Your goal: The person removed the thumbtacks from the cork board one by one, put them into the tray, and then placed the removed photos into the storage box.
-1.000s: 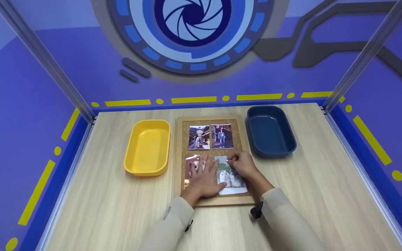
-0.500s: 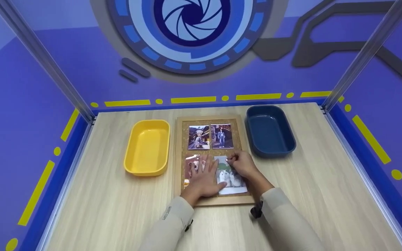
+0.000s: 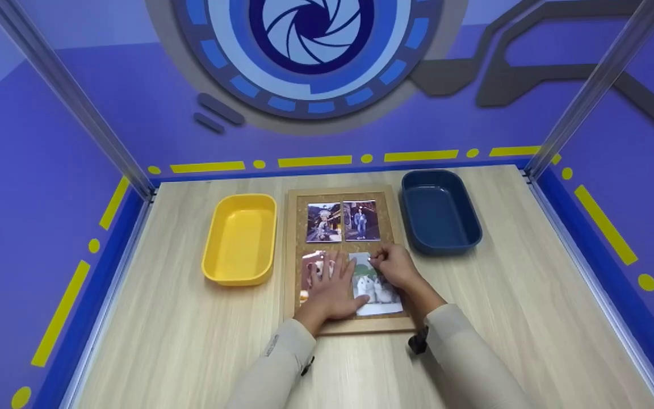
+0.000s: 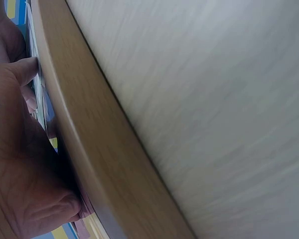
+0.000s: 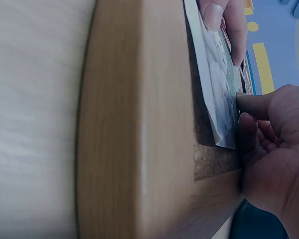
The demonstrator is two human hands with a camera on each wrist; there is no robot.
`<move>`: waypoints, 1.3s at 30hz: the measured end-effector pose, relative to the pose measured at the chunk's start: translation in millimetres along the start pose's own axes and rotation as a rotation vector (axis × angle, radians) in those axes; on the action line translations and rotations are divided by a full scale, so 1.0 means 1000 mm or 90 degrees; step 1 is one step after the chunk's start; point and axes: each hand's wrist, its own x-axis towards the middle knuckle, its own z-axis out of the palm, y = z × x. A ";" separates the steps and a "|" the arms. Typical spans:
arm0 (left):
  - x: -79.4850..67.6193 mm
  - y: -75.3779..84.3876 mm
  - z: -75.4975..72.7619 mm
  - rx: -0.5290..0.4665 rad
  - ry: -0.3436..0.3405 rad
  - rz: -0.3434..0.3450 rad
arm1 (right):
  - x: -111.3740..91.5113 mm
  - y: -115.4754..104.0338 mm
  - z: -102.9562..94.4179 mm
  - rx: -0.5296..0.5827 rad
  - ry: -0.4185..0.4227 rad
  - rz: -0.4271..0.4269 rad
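My left hand (image 3: 332, 292) lies with spread fingers on the lower-left photo (image 3: 306, 295), a reddish-brown print. Its thumb reaches over the lower-right photo (image 3: 381, 307) of white furry animals. At the top of that lower-right photo, my right hand (image 3: 398, 267) has its fingers curled and holds a small shiny thumbtack (image 5: 238, 92) at the thumb tip, mostly hidden by the fingers. One corner of this photo lifts slightly from the cork board (image 5: 217, 162). Two more photos, a left one (image 3: 323, 222) and a right one (image 3: 361, 221), sit on the board's upper half.
A wooden frame (image 3: 355, 326) borders the cork board on the light wood table (image 3: 179, 341). To the left stands a yellow tray (image 3: 240, 240), and a dark blue tray (image 3: 440, 213) is at the right. Blue-purple panels (image 3: 105, 102) wall in the table.
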 end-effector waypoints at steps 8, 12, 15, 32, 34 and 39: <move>0.005 -0.002 0.002 0.003 -0.002 -0.004 | 0.002 -0.002 -0.001 0.002 0.001 -0.008; 0.000 0.001 -0.003 0.009 0.003 -0.004 | 0.003 -0.001 0.000 0.005 0.000 -0.014; 0.000 0.000 -0.003 0.006 0.001 0.000 | 0.003 0.000 0.000 0.003 -0.002 -0.018; -0.004 0.004 -0.006 0.003 0.003 -0.001 | 0.001 0.000 0.000 -0.017 0.005 0.001; -0.005 0.004 -0.007 0.004 0.006 0.000 | 0.001 0.000 0.000 -0.016 0.005 0.002; -0.004 0.003 -0.006 0.005 0.004 0.000 | 0.001 0.001 0.000 -0.019 -0.002 0.007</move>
